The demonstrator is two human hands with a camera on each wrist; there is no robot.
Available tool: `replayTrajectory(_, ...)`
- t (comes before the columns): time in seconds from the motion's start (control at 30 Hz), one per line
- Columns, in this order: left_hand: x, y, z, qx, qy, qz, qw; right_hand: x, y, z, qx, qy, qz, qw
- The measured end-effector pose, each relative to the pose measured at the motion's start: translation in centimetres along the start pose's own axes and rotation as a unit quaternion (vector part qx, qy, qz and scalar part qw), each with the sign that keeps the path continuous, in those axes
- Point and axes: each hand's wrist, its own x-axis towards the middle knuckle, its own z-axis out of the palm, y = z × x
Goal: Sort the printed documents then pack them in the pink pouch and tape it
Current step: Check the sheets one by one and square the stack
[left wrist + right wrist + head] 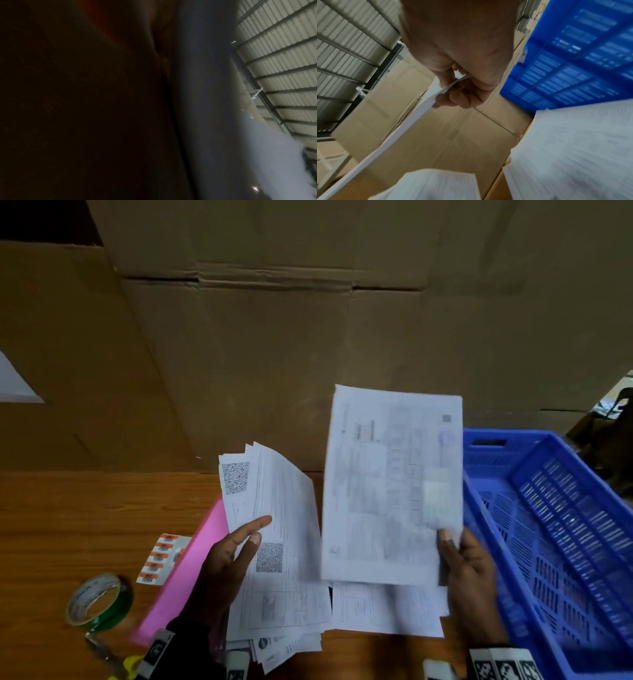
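Sorting under way, nothing packed yet.

Left hand (227, 559): gripping a fanned stack of papers (274, 529), thumb on the top page, fingers behind. Left wrist view too dark to add anything.

Right hand (469, 573): pinching a single sheet (390, 484) by its lower corner, thumb in front, curled fingers behind per the right wrist view; sheet raised and blurred, apparently being moved.

More loose pages (387, 607) flat on the desk (96, 515), under the raised sheet.

Pink pouch (185, 570) lying flat, left of the fanned stack and partly under it; whether open or closed cannot be told. Roll of tape (99, 602) left of the pouch, untouched. Strip of labels (161, 556) just beside the pouch's left edge. Scissors (113, 659) near the tape, only partly in view.

Judged left to do: finish sorting, square the pages, slide into the pouch, tape shut.

Room: blue crate (548, 508) close on the right of the pouch area, its rim just beside the right hand. Cardboard boxes (274, 354) walling the far desk edge. Bare wood left of the pouch, beyond tape and labels.
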Motion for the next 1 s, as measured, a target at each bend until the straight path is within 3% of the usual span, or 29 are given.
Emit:
replayTrajectory(0.17,-0.4,1.9,0.5,-0.042,-0.014,-0.022,0.999,-1.5,1.0,3.3,-0.047,-0.124,0.095,0.987)
replayTrajectory(0.33,-0.5,1.5,0.5,-0.025,0.023,-0.072,0.997,-3.0,3.2,4.7,-0.136,-0.233,0.109,0.957)
replayTrajectory(0.4,-0.7,1.0,0.3,-0.009,0.039,-0.072,0.997,-2.6,4.8,4.1,-0.199,-0.224,0.094,0.949)
replayTrajectory(0.47,-0.8,0.7,0.0,-0.011,0.048,-0.068,0.996,-1.4,7.1,2.8,-0.302,-0.164,0.064,0.937)
replayTrajectory(0.57,-0.9,0.5,-0.4,-0.008,0.072,-0.05,0.996,0.7,10.4,-0.4,-0.472,-0.068,0.078,0.876)
replayTrajectory(0.67,-1.0,0.7,-0.7,0.008,0.077,-0.04,0.996,1.8,13.7,-4.1,-0.638,-0.059,0.149,0.753)
replayTrajectory(0.7,-1.0,0.6,-0.8,0.008,0.077,-0.04,0.996,1.8,14.1,-4.7,-0.66,-0.068,0.154,0.732)
replayTrajectory(0.83,-0.8,0.3,-1.3,-0.004,0.081,-0.043,0.996,1.6,13.1,-5.3,-0.543,0.005,0.152,0.826)
replayTrajectory(0.93,-0.6,0.2,-1.0,-0.014,0.091,-0.014,0.996,1.6,12.7,-5.4,-0.49,0.041,0.165,0.855)
replayTrajectory(1.0,-0.3,0.4,-0.9,0.001,0.107,0.012,0.994,1.2,12.3,-5.2,-0.511,0.034,0.143,0.847)
